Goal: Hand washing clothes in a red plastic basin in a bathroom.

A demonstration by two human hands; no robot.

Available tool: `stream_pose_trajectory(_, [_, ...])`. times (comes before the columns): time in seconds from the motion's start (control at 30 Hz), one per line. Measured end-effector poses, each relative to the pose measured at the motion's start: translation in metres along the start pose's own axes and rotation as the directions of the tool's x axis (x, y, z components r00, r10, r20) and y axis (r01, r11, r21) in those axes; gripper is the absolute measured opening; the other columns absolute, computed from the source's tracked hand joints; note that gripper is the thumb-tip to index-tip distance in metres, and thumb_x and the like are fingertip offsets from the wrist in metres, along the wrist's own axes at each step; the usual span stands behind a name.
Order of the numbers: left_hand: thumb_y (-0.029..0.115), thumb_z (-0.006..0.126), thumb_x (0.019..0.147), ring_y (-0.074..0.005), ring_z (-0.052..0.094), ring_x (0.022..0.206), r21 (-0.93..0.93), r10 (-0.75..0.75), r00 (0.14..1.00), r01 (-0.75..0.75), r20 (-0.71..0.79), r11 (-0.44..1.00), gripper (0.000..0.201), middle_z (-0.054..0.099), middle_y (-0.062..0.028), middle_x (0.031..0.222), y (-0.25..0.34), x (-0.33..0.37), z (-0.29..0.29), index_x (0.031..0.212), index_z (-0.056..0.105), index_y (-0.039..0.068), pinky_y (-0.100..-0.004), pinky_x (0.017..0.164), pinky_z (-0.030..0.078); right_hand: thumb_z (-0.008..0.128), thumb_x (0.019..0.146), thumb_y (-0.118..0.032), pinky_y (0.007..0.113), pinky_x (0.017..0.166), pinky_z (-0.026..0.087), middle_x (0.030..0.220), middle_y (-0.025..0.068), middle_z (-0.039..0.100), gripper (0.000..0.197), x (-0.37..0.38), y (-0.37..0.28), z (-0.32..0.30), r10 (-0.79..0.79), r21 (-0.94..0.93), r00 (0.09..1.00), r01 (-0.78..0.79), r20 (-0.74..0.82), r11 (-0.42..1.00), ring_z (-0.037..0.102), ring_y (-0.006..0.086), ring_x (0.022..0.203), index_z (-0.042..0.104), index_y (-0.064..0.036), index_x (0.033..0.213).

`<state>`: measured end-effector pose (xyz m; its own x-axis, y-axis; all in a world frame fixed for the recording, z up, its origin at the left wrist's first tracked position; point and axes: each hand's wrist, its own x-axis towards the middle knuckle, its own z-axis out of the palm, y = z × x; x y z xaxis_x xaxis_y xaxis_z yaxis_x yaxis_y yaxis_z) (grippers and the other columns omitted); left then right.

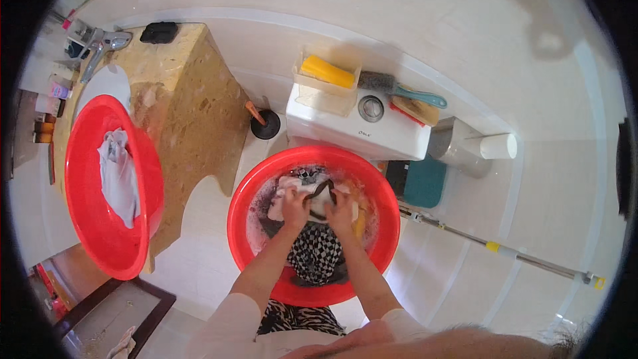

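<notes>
A large red basin (240,193) of sudsy water stands in front of me, full of clothes. Over it, both hands grip a white garment with dark trim (321,198). My left hand (296,207) has its fingers curled on the garment's left side. Opposite, my right hand (340,213) is closed on the right side, close to the dark band. A black-and-white checked cloth (316,252) lies nearer to me in the basin. Pale pink cloth (276,207) shows beside my left hand, and yellow cloth (361,221) shows beyond my right.
On the left counter (179,86), by a faucet (100,50), rests another red basin (80,159) with a pale garment (119,176). Behind the front basin are a plunger (265,124) and a white tank (319,123) bearing brushes (419,95). A pole (465,236) lies right.
</notes>
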<state>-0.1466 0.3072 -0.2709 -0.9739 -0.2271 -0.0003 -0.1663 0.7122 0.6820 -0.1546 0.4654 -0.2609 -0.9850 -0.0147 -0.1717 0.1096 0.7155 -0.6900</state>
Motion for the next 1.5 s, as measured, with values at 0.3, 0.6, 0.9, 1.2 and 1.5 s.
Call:
stream_pose_trajectory(0.3, [0.019, 0.056, 0.08, -0.0389, 0.058, 0.091, 0.483, -0.214, 0.86, -0.043, 0.463, 0.875, 0.023, 0.06, -0.0233, 0.098, -0.062, 0.04, 0.078, 0.095, 0.064, 0.004, -0.0459, 0.085, 0.046, 0.07, 0.072, -0.02, 0.047, 0.093, 0.042, 0.122, 0.0237, 0.05, 0.056, 0.07, 0.05, 0.083, 0.131, -0.196, 0.991, -0.133, -0.022, 0.972, 0.05, 0.0433, 0.109, 0.048, -0.0057, 0.122])
stream_pose_trajectory(0.6, [0.009, 0.063, 0.075, -0.0414, 0.056, 0.1, -0.064, -0.192, 0.967, 0.205, 0.167, 0.977, 0.058, 0.055, -0.022, 0.114, -0.013, -0.008, 0.012, 0.129, 0.042, 0.004, -0.0449, 0.089, 0.045, 0.072, 0.071, -0.018, 0.04, 0.091, 0.045, 0.12, 0.0192, 0.054, 0.046, 0.056, 0.045, 0.02, 0.143, 0.301, 0.988, -0.156, 0.065, 0.941, 0.054, 0.0355, 0.108, 0.057, -0.0086, 0.114])
stream_pose_trajectory(0.9, [0.004, 0.065, 0.073, -0.0391, 0.037, 0.126, 0.008, -0.226, 0.941, 0.231, 0.251, 0.973, 0.064, 0.033, -0.0204, 0.143, 0.006, -0.053, -0.061, 0.133, 0.047, 0.015, -0.047, 0.098, 0.037, 0.075, 0.068, -0.032, 0.061, 0.102, 0.027, 0.143, 0.0176, 0.031, 0.072, 0.044, 0.004, 0.01, -0.137, -0.391, 0.941, 0.258, 0.311, 0.883, 0.028, 0.0408, 0.131, 0.047, -0.0269, 0.134])
stream_pose_trajectory(1.2, [0.031, 0.067, 0.075, -0.0412, 0.037, 0.125, 0.44, -0.121, 0.985, 0.055, 0.122, 0.896, 0.053, 0.036, -0.0267, 0.138, -0.072, -0.028, 0.044, 0.125, 0.055, 0.015, -0.0531, 0.1, 0.033, 0.07, 0.075, -0.028, 0.055, 0.105, 0.026, 0.129, 0.0263, 0.044, 0.051, 0.009, 0.0, 0.066, -0.071, -0.048, 0.994, 0.067, -0.087, 0.997, 0.038, 0.0459, 0.122, 0.057, -0.0039, 0.118])
stream_pose_trajectory(1.5, [0.037, 0.049, 0.089, -0.0365, 0.06, 0.094, 0.295, -0.5, 0.792, 0.414, 0.35, 0.861, 0.048, 0.06, -0.0244, 0.103, -0.033, 0.029, 0.045, 0.119, 0.051, -0.001, -0.0448, 0.087, 0.046, 0.062, 0.081, -0.032, 0.052, 0.078, 0.045, 0.082, 0.0209, 0.061, 0.032, 0.01, 0.023, 0.095, 0.087, -0.191, 0.954, -0.032, 0.286, 0.981, 0.058, 0.0389, 0.081, 0.063, 0.0003, 0.08])
